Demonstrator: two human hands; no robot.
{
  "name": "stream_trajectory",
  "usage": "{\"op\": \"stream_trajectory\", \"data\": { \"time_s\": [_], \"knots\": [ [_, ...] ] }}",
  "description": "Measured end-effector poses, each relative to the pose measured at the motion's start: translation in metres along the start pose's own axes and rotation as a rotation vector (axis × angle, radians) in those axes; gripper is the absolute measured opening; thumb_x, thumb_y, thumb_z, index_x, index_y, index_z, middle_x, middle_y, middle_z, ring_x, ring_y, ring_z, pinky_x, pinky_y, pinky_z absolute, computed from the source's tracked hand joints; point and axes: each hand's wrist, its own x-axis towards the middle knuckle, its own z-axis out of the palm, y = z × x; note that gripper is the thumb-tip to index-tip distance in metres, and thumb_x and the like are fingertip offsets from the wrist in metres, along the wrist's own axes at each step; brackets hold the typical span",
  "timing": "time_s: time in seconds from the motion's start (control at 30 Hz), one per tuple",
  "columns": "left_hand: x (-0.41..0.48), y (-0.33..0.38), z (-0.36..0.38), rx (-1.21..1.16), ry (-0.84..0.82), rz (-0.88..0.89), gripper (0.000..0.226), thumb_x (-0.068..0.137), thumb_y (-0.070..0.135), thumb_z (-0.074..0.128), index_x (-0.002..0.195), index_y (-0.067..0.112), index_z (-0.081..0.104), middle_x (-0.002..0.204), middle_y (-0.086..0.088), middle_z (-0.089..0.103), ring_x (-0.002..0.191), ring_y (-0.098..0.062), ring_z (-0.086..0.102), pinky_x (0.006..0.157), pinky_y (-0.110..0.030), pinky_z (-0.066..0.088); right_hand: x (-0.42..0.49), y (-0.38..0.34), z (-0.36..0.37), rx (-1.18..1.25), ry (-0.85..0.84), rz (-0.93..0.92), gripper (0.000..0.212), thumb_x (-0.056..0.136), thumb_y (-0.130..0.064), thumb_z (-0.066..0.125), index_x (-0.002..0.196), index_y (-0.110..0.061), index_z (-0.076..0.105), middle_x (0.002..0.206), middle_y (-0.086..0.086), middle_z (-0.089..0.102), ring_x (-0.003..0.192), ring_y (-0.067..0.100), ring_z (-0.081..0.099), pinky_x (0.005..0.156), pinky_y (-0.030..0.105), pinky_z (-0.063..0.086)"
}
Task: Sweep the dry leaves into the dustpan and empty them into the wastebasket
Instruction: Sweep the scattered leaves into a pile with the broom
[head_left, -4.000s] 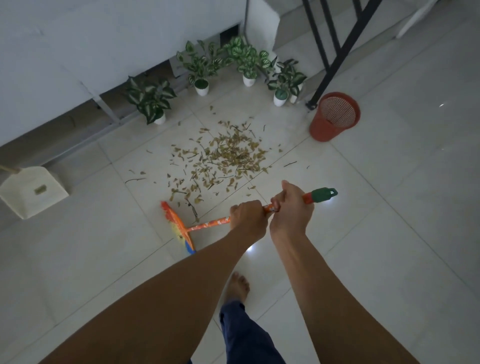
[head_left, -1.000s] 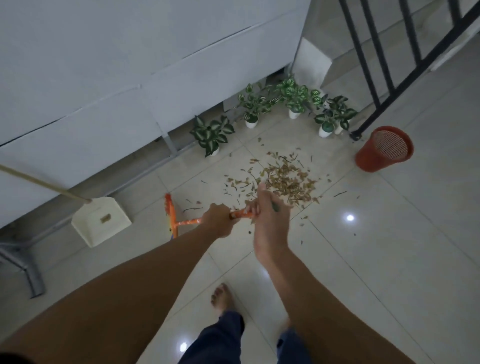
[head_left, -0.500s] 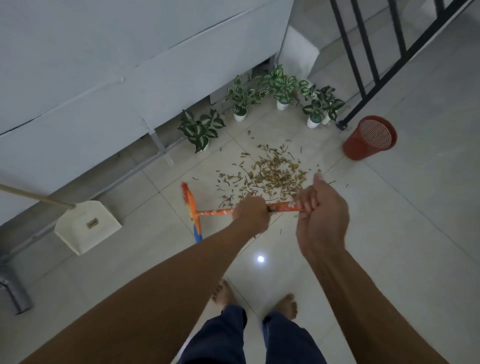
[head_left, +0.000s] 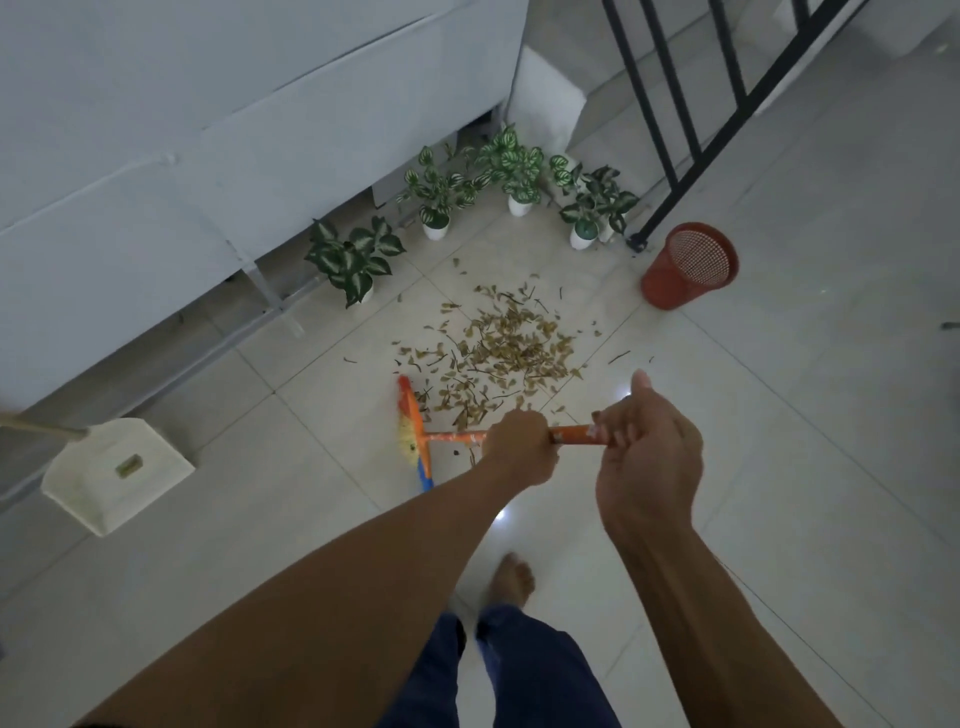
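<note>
I am looking down at my two hands, and both are on the broom. My left hand is curled tight around the orange handle, with all its fingers wrapped over the top. My right hand is just behind it, nearer to me on the same stick. This hand is palm up, the fingers are bent around the end of the stick, and the thumb sticks up and away. The broom head is at the far end of the stick from my left hand, down on the white floor. It is orange with yellow bristles and a bit of blue at one end. The dry leaves lie in a loose pile just past my hands, and the closest ones touch the broom head or sit right beside it. A few small bits lie apart from the pile. The dustpan is cream colored and sits well off to the side of my left arm, with its long stick going out of view. The wastebasket is red with a mesh side, and it stands beyond my right hand, past the pile. Four small potted plants stand in a row behind the leaves. One bare foot shows below my arms.
</note>
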Motion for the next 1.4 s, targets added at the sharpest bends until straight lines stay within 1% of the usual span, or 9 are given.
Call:
{"op": "stream_trajectory", "data": {
  "time_s": [0.1, 0.33, 0.43, 0.57, 0.7, 0.87, 1.03, 1.23, 1.4],
  "knots": [
    [0.007, 0.009, -0.004, 0.020, 0.044, -0.052, 0.025, 0.094, 0.032, 0.055, 0.098, 0.009, 0.063, 0.088, -0.005, 0.057, 0.084, -0.026, 0.063, 0.062, -0.032, 0.044, 0.016, -0.008, -0.006, 0.080, 0.032, 0.022, 0.049, 0.099, -0.014, 0.053, 0.052, -0.003, 0.041, 0.050, 0.006, 0.034, 0.053, 0.019, 0.037, 0.106, 0.058, 0.042],
    [0.014, -0.004, 0.006, 0.023, 0.080, -0.189, 0.020, 0.095, 0.027, 0.052, 0.098, 0.010, 0.063, 0.097, -0.008, 0.063, 0.086, -0.021, 0.062, 0.066, -0.026, 0.046, 0.028, 0.008, 0.001, 0.071, -0.067, 0.047, 0.056, 0.100, -0.013, 0.051, 0.046, -0.014, 0.042, 0.049, 0.004, 0.033, 0.054, 0.020, 0.034, 0.108, 0.060, 0.036],
    [0.024, 0.018, 0.017, -0.053, 0.060, -0.144, 0.021, 0.096, 0.024, 0.049, 0.096, 0.008, 0.062, 0.104, -0.011, 0.064, 0.096, -0.025, 0.062, 0.068, -0.026, 0.039, 0.038, 0.007, -0.011, -0.020, -0.034, -0.009, 0.053, 0.100, -0.013, 0.053, 0.049, -0.007, 0.040, 0.051, 0.007, 0.030, 0.056, 0.023, 0.033, 0.093, 0.049, 0.048],
    [0.042, 0.057, 0.011, -0.032, 0.042, -0.080, 0.024, 0.096, 0.026, 0.048, 0.086, 0.009, 0.060, 0.092, -0.011, 0.066, 0.085, -0.025, 0.063, 0.064, -0.028, 0.038, 0.065, -0.019, -0.029, -0.041, -0.009, -0.081, 0.051, 0.099, -0.010, 0.053, 0.054, 0.007, 0.036, 0.052, 0.012, 0.030, 0.057, 0.026, 0.033, 0.073, 0.034, 0.048],
    [0.054, 0.076, -0.017, 0.017, 0.056, -0.094, 0.030, 0.097, 0.036, 0.051, 0.092, 0.010, 0.064, 0.080, -0.004, 0.056, 0.076, -0.023, 0.060, 0.064, -0.030, 0.047, 0.091, -0.048, -0.033, 0.125, -0.019, -0.021, 0.051, 0.097, -0.010, 0.055, 0.049, -0.003, 0.039, 0.049, 0.007, 0.032, 0.050, 0.020, 0.033, 0.078, 0.038, 0.048],
    [0.053, 0.038, -0.049, 0.131, 0.091, -0.184, 0.023, 0.097, 0.030, 0.049, 0.083, 0.013, 0.056, 0.072, 0.001, 0.051, 0.068, -0.018, 0.057, 0.059, -0.028, 0.046, 0.097, -0.039, -0.007, 0.288, -0.156, 0.076, 0.053, 0.098, -0.009, 0.055, 0.046, -0.013, 0.041, 0.049, 0.005, 0.029, 0.050, 0.019, 0.032, 0.066, 0.039, 0.037],
    [0.041, -0.043, -0.062, 0.205, 0.041, -0.340, 0.019, 0.095, 0.025, 0.052, 0.080, 0.014, 0.055, 0.071, 0.003, 0.049, 0.071, -0.018, 0.059, 0.060, -0.028, 0.047, 0.072, 0.019, 0.041, 0.297, -0.266, 0.210, 0.045, 0.091, -0.017, 0.062, 0.051, -0.015, 0.042, 0.052, 0.007, 0.032, 0.054, 0.020, 0.035, 0.089, 0.049, 0.047],
    [0.059, -0.108, -0.057, 0.169, -0.072, -0.372, 0.012, 0.092, 0.019, 0.053, 0.089, 0.010, 0.061, 0.094, -0.007, 0.061, 0.089, -0.025, 0.066, 0.068, -0.032, 0.052, 0.061, 0.073, 0.104, 0.271, -0.047, 0.323, 0.037, 0.080, -0.015, 0.066, 0.054, -0.013, 0.040, 0.055, 0.006, 0.031, 0.060, 0.023, 0.034, 0.075, 0.037, 0.043],
    [0.082, -0.067, -0.040, 0.116, -0.099, -0.137, 0.011, 0.094, 0.016, 0.051, 0.084, 0.013, 0.055, 0.094, -0.007, 0.057, 0.087, -0.024, 0.064, 0.070, -0.032, 0.053, 0.072, 0.053, 0.078, 0.048, 0.139, 0.196, 0.031, 0.094, -0.005, 0.057, 0.064, 0.002, 0.058, 0.055, 0.010, 0.045, 0.057, 0.023, 0.049, 0.075, 0.026, 0.047]
  ]
}}
